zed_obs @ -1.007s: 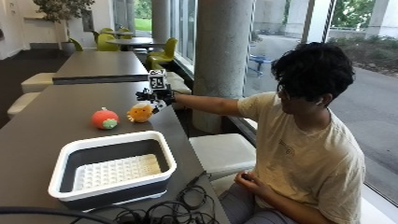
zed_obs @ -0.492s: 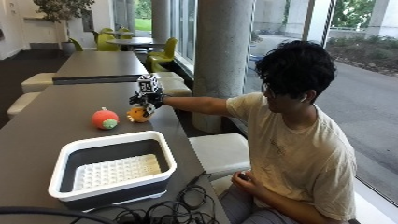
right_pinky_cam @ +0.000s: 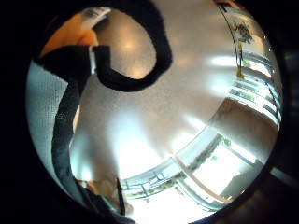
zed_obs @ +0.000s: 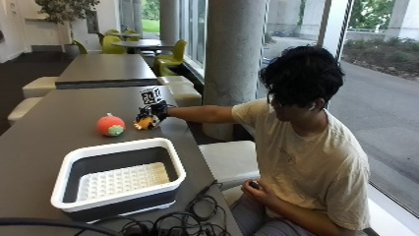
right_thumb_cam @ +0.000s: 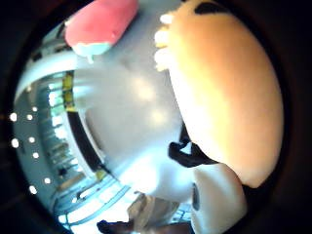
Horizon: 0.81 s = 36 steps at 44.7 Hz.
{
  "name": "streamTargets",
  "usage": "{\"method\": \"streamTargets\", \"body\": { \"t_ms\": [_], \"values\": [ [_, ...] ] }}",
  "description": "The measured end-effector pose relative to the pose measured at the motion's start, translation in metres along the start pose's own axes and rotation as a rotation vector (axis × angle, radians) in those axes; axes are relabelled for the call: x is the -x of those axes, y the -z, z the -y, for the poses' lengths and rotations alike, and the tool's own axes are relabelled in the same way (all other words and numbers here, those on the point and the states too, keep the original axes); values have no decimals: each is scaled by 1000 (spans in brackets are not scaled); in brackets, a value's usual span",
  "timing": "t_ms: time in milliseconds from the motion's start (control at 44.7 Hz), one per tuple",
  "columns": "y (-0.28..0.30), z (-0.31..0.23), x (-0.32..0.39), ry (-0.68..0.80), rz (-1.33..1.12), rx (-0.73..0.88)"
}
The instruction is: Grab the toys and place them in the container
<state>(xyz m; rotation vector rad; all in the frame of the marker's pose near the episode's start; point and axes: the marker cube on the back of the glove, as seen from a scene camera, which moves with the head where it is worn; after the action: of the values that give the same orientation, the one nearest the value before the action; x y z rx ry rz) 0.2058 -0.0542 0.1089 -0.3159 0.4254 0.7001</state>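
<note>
Neither toy is in the container [zed_obs: 118, 179] yet: the right hand [zed_obs: 152, 114] seems to close round the orange toy [zed_obs: 142, 123] near the table's right edge, the red toy [zed_obs: 110, 125] beside it.

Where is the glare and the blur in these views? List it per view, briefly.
Outside view: daylight from the windows puts a pale sheen on the table; the gloved right hand on the orange toy is small but readable. Thumb side palm view: the orange toy and red toy are soft, with bright spots on the table. Little finger side palm view: heavy glare on the tabletop, window lines bent.
</note>
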Motion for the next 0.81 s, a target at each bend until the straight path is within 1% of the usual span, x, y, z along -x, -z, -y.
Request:
{"method": "streamTargets", "body": {
  "t_ms": [22,45,112,157,201,268,313,380,492,537,604,649,716,805],
  "values": [
    [-1,-1,-4,-45,-16,-17],
    [0,-5,1,-46,30,-25],
    [11,-25,44,104,356,-28],
    [19,-37,63,173,494,-22],
    [26,-44,68,230,508,-42],
    [44,-54,67,368,492,-121],
    [61,-66,70,438,526,-171],
    [89,-86,70,472,556,-238],
    [140,-114,66,576,499,-352],
    [156,-119,58,589,511,-378],
    [173,-118,36,574,555,-400],
    [189,-125,34,562,565,-411],
    [221,-146,52,558,605,-423],
    [267,-175,89,646,663,-473]
  ]
}}
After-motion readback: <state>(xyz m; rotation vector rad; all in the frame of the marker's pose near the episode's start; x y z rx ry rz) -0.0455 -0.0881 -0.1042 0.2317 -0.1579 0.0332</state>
